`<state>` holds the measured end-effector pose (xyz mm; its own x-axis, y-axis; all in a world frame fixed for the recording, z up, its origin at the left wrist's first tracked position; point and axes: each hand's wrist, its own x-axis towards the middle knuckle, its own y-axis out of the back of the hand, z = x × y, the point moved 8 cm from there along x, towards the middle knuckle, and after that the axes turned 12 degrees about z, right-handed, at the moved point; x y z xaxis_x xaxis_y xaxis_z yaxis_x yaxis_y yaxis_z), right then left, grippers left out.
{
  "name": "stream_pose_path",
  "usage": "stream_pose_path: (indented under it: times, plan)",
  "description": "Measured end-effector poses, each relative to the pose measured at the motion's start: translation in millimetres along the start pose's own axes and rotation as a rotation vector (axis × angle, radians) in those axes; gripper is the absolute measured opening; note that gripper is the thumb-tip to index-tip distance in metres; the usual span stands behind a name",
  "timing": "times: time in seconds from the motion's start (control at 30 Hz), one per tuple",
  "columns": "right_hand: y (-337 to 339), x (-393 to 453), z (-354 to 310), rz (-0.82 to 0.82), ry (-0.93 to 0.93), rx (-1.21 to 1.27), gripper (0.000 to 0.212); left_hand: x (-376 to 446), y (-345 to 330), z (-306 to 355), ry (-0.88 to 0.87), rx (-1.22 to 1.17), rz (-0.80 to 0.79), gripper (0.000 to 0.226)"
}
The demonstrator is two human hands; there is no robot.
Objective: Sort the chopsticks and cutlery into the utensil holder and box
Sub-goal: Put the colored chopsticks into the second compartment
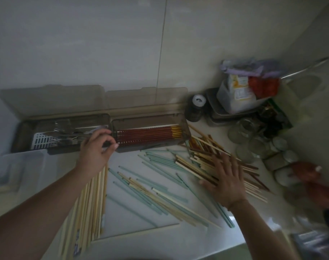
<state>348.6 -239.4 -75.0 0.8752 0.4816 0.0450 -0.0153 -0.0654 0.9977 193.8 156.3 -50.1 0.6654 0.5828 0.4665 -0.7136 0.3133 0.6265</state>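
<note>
Sorting was under way: our left hand (96, 149) hovered at the near rim between the two open boxes, fingers loosely curled, thumb and forefinger close together; blur kept us from telling whether anything thin was pinched there, so we logged that grip as uncertain. Our right hand (226, 177) lay flat with fingers spread on the mixed chopstick pile (201, 160), an open grip pressing down and holding nothing.

Just beyond the left grip, to its right, the chopstick box (150, 136) held a neat row of red chopsticks (146, 135). To the left of that grip, the cutlery box (60, 134) held metal cutlery over a white slotted insert. Pale wooden chopsticks (88, 199) ran under the left forearm; green chopsticks (150, 184) lay scattered between the two grips on the table (178, 241).

Risks, as we judged them:
- The flat right grip could roll the pile and push sticks toward the glass jars (248, 132) just beyond it, since round sticks slide easily.
- The left forearm, resting over the pale bundle, could drag it off the near table edge.
- Dim light made brown and red sticks easy to confuse, so a wrong colour could land in the red row.
</note>
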Motion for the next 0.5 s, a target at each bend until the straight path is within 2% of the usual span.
stream_pose_path:
  times: [0.13, 0.33, 0.5]
  plan:
    - [-16, 5, -8, -0.059, -0.01, 0.057, 0.107, 0, -1, -5, 0.003, -0.043, -0.017, 0.014]
    - [-8, 17, -8, 0.069, 0.044, 0.025, 0.113, 1, -4, -8, 0.011, -0.041, -0.041, 0.009]
    - [-15, 25, 0, 0.009, 0.099, 0.012, 0.114, 0, -4, -7, 0.04, -0.036, -0.044, 0.014]
